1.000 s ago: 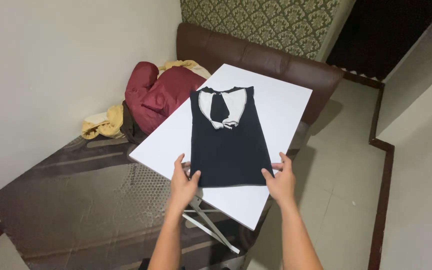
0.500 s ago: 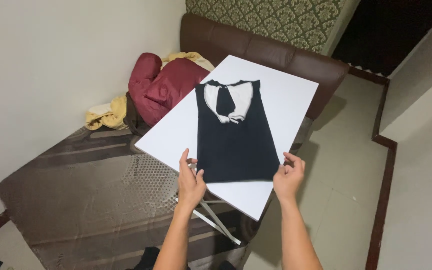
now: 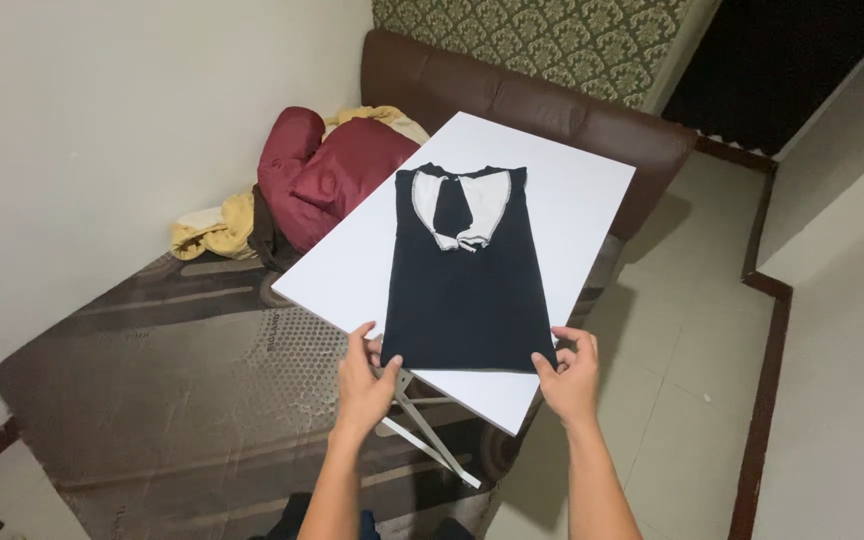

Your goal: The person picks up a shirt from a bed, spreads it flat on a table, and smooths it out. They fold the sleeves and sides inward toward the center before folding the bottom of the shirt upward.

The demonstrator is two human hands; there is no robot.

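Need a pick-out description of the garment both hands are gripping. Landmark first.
Start at the white folding table in front of the brown sofa. On it lies the folded black top, with the left hand and right hand pinching its near corners. Unlike the red and yellow clothes pile beside the table, it is flat, with a white neckline.

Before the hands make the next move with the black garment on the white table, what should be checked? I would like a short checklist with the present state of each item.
1. Left hand pinches the near left corner of the folded black garment with a white collar panel: ok.
2. Right hand pinches the near right corner: ok.
3. Garment lies flat, sides folded in, no big wrinkles: ok.
4. Garment lies fully on the white rectangular table: ok, though its near hem is close to the table edge.
5. Bare table surface beyond the collar: ok.
6. Table legs locked and steady: cannot tell.
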